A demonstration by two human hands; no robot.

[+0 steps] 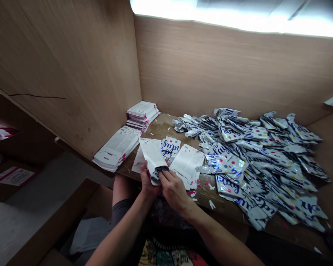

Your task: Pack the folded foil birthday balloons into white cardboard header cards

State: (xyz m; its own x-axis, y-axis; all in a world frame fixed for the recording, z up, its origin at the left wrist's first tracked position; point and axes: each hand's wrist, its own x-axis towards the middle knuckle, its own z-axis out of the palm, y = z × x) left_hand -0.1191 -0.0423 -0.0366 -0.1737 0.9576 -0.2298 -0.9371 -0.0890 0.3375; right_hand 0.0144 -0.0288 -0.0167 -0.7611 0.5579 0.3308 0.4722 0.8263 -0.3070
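My left hand (148, 181) is closed around the lower edge of a white printed paper sleeve (152, 153), which is tilted with its open end toward me. Dark and silvery foil shows in that opening; it looks like a folded foil balloon (157, 172). The fingers of my right hand (172, 186) are bent into the mouth of the sleeve, gripping the foil, and their tips are hidden. Behind the sleeve lies a folded foil balloon (172, 145) with blue lettering and coloured dots. Another white sleeve (186, 164) lies flat just right of my hands.
Stacked white sleeves (115, 147) lie along the left panel, with a taller stack (142, 111) behind. A large heap of folded foil balloons (255, 159) covers the right side of the table. Paper scraps (211, 204) lie near the front edge. Wooden panels (224, 70) enclose the back and left.
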